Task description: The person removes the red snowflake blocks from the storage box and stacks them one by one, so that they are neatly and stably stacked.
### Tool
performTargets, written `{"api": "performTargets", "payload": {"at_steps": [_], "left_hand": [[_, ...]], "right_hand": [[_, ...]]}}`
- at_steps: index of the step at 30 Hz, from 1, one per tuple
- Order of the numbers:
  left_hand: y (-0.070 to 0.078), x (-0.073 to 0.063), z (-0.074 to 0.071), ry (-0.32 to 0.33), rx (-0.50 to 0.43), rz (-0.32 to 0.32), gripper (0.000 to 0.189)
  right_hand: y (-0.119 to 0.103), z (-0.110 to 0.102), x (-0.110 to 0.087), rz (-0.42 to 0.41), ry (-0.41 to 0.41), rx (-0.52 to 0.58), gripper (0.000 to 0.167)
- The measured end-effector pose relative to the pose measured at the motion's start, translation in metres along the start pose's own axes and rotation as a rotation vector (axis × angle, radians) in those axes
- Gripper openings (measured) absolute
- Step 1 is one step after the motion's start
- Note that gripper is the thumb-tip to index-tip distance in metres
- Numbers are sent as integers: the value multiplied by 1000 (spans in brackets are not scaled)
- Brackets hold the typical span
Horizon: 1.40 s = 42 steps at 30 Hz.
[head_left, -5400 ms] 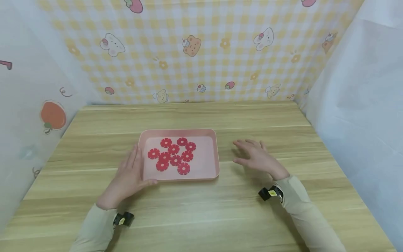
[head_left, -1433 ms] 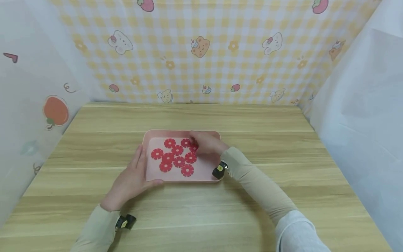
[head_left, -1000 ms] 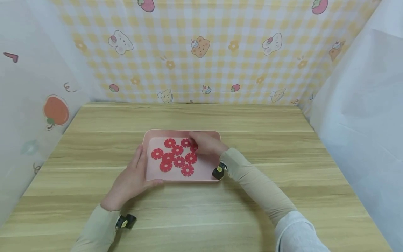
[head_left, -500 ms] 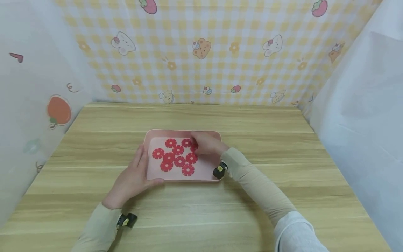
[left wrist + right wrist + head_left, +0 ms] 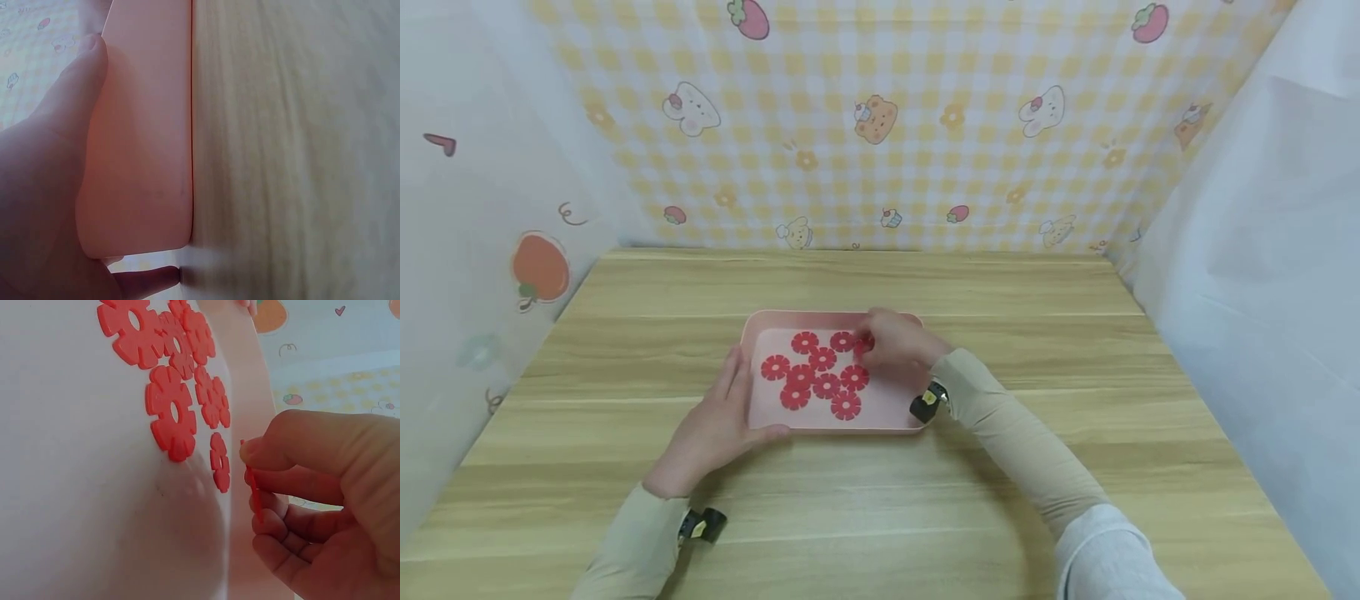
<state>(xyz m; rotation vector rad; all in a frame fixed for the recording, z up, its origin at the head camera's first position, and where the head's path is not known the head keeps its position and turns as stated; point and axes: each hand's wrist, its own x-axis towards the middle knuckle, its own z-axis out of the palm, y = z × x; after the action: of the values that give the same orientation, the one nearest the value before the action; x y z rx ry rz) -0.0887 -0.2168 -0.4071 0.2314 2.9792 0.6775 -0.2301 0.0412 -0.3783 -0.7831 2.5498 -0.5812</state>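
Observation:
A shallow pink tray stands on the wooden table. My left hand rests at its near left corner, straight fingers along the left side and thumb on the front wall. Over the tray's far right part, my right hand pinches one red notched plastic disc between thumb and fingertips. The right wrist view shows this disc edge-on, just above the tray floor. Several similar red discs lie flat to the left of it, some overlapping.
The wooden tabletop surrounds the tray. A yellow checked cloth hangs behind it, with a printed white sheet on the left and a pale sheet on the right.
My right hand has come from the table right of the tray to the far right disc, pinched it and just raised it slightly. The left hand stays at the tray's corner.

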Motion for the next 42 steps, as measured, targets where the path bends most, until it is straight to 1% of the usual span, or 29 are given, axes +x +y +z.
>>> {"api": "performTargets", "payload": {"at_steps": [4, 8, 10, 13, 18, 23, 27, 30, 32, 34, 36, 40, 42], "left_hand": [[0, 0, 0, -3, -4, -4, 127], [1, 1, 0, -7, -9, -9, 127], [1, 0, 0, -7, -10, -10, 127], [2, 0, 0, -5, -8, -8, 127], [1, 0, 0, -9, -6, -17, 127], [2, 0, -1, -9, -11, -14, 127], [3, -1, -1, -11, -20, -9, 126], [3, -1, -1, -18, -20, -10, 126], [3, -1, -1, -22, -19, -11, 127], [2, 0, -1, -27, -21, -11, 127], [2, 0, 0, -28, -22, -9, 128], [1, 0, 1, -21, -19, 10, 127], [1, 0, 1, -13, -14, 16, 127]], "right_hand": [[3, -5, -4, -24, 18, -11, 30], [5, -14, -9, -69, 64, -28, 29], [7, -17, -12, -67, 86, -22, 28], [13, -22, -17, -42, 107, -3, 27], [25, -29, -28, -16, 147, 13, 29], [40, -34, -43, -9, 215, -1, 29], [55, -36, -53, -18, 285, -26, 29], [68, -35, -58, -35, 319, -46, 27], [76, -33, -60, -42, 322, -59, 25], [83, -31, -62, -43, 304, -66, 20], [91, -28, -63, -23, 279, -63, 18], [103, -22, -67, 45, 226, -27, 10], [106, -19, -68, 56, 213, -15, 7]]}}
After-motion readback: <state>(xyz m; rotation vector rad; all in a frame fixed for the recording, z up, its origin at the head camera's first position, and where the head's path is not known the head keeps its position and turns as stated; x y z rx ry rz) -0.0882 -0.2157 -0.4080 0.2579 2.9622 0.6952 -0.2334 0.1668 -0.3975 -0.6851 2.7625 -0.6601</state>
